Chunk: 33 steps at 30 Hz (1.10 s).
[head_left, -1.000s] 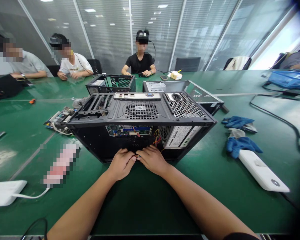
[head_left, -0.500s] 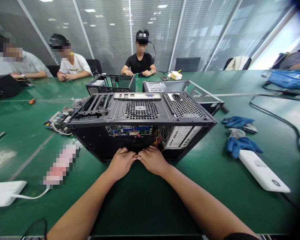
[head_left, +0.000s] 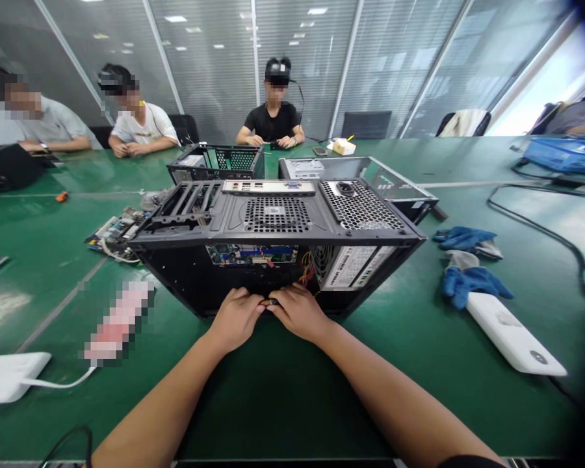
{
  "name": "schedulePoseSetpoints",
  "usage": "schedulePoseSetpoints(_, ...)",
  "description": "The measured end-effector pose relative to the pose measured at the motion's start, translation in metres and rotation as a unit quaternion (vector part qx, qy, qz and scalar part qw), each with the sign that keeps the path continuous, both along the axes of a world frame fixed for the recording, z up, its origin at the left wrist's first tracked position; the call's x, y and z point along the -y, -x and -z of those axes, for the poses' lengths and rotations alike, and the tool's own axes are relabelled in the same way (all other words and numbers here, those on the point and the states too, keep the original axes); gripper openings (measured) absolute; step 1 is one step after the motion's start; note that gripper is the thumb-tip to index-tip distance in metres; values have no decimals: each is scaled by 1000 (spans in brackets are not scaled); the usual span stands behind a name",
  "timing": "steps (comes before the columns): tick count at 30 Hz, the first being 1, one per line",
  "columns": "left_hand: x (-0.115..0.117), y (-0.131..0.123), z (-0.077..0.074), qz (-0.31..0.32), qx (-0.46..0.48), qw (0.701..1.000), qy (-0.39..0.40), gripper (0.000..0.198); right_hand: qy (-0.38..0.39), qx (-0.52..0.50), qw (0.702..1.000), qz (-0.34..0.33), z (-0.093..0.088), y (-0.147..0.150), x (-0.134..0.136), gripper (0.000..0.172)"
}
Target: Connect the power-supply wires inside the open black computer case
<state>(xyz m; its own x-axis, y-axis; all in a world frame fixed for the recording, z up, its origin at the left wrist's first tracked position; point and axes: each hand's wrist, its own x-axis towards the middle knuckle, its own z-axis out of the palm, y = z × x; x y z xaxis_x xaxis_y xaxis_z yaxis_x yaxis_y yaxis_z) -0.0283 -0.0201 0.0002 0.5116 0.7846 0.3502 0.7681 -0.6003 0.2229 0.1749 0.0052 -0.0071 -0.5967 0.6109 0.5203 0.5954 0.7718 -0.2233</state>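
Note:
A black computer case [head_left: 180,276] lies in front of me, its perforated back panel facing up and its open side toward me. Through the opening I see a motherboard [head_left: 238,253], a power supply [head_left: 353,268] with a white label, and red and yellow wires [head_left: 307,263]. My left hand [head_left: 237,318] and my right hand [head_left: 299,313] meet at the lower edge of the opening, both closed in a pinch. Between their fingertips shows a short bit of cable [head_left: 269,302], orange and dark; the fingers hide the rest.
Behind the case stand another open case [head_left: 219,162] and a silver-grey one [head_left: 322,168]. A circuit board [head_left: 114,237] lies left. Blue gloves [head_left: 472,281] and a white power bank [head_left: 511,331] lie right. Several people sit around the green table [head_left: 292,403].
Both hands stay in nearly the same place. The fingers have shifted slightly, and the bit of cable between them looks a little different, with more dark colour showing.

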Motion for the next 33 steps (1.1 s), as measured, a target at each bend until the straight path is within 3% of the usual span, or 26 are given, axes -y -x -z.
schedulePoseSetpoints(10,-1,1,2,1,24,1000,16,31,-19,8,1000,-2,2,0,-1,25)
schedulePoseSetpoints(22,-2,1,3,-23,19,997,-74,29,25,12,1000,-12,0,0,-2,26)
schedulePoseSetpoints(33,-2,1,3,-4,48,999,-3,32,-5,-28,1000,1,0,-1,1,24)
